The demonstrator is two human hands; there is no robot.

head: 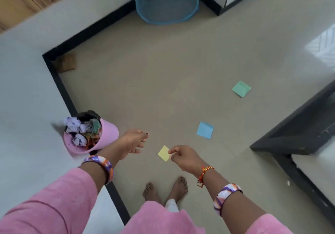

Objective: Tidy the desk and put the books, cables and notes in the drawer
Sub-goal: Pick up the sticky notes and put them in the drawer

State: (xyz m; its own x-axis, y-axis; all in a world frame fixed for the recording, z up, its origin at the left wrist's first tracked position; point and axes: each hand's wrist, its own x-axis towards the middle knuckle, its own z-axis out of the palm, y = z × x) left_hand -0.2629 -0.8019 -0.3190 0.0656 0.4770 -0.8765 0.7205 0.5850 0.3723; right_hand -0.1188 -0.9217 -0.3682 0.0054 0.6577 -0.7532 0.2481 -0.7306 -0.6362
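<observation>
Pink sleeves [54, 203] fill the lower edge of the view, with both forearms reaching forward over the floor [163, 70].

1. Task item. Right hand [183, 156] pinches a yellow note [163, 153] by its 3 o'clock edge, thumb and forefinger closed on it. The note is off the floor, held just beyond the bare feet [165, 190].

2. Other hand. Left hand [134, 141] is open and carries nothing, fingers spread, at 9 o'clock from the yellow note and close to it without touching.

3. Notes not yet gathered. A blue note [205, 130] lies flat on the floor at 2 o'clock from the yellow one, near it. A green note [241, 89] lies farther out on the same bearing, well apart from the blue.

4. Surroundings. A pink bin [108, 135], tilted and full of crumpled paper, stands at 9 o'clock beside the left hand, against the black skirting of a white wall. A blue mesh basket [165, 1] stands at 12 o'clock. A dark frame [290, 134] occupies 3 o'clock. No drawer is in view.

5. Step in hand, by judgement: gathering fallen notes, early in the collection, one of three secured.

6. Next move calls for a reach toward 2 o'clock to the blue note. It lies flat on smooth tile, so a fingertip must lift one edge before a pinch can close. Passing the yellow note to the open left hand would free the right.
</observation>
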